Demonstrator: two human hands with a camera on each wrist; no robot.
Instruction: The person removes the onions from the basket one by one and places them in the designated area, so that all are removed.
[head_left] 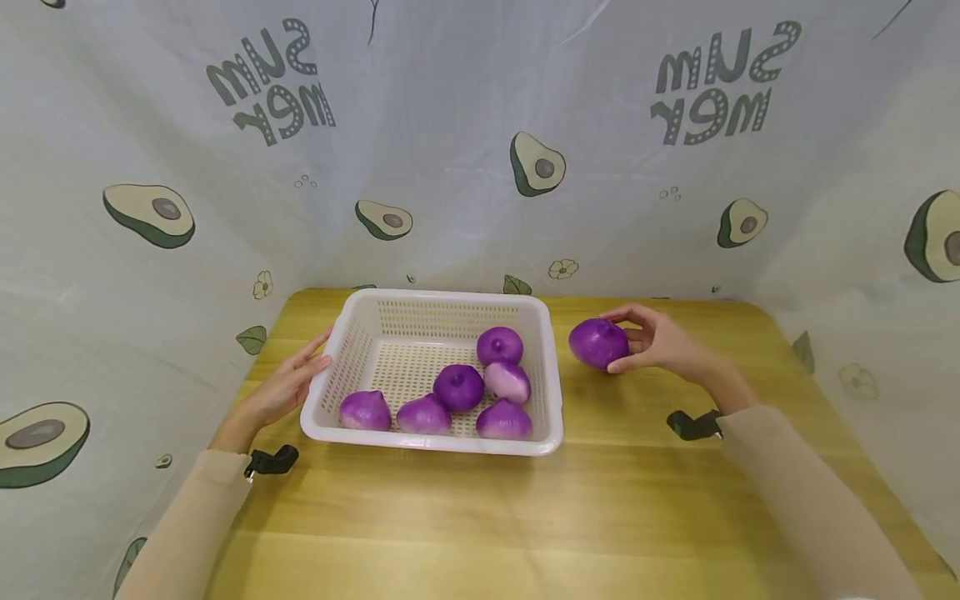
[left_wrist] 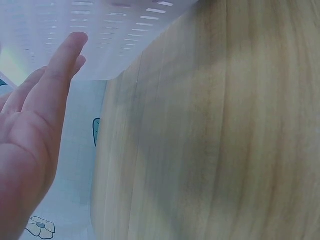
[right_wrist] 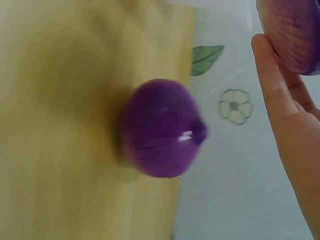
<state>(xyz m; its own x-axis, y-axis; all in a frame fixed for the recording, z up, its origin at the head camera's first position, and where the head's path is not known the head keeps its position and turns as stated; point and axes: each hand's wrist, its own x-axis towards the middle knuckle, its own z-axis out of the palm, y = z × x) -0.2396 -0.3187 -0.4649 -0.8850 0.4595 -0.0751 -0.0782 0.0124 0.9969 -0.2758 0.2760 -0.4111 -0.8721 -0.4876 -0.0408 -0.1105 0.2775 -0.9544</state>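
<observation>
White, the basket (head_left: 431, 443) meets my left hand (head_left: 283, 388), fingers straight, at its left side, likely for steadiness; my right hand (head_left: 660, 340) curls round a purple onion (head_left: 595, 343).

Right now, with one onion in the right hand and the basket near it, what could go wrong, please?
The right hand pinches the held onion from one side, so this smooth, round onion might slip and roll. The right wrist view shows a second onion on the table, which might get knocked. The left hand is at the left end of the basket; a push there might shift it.
</observation>
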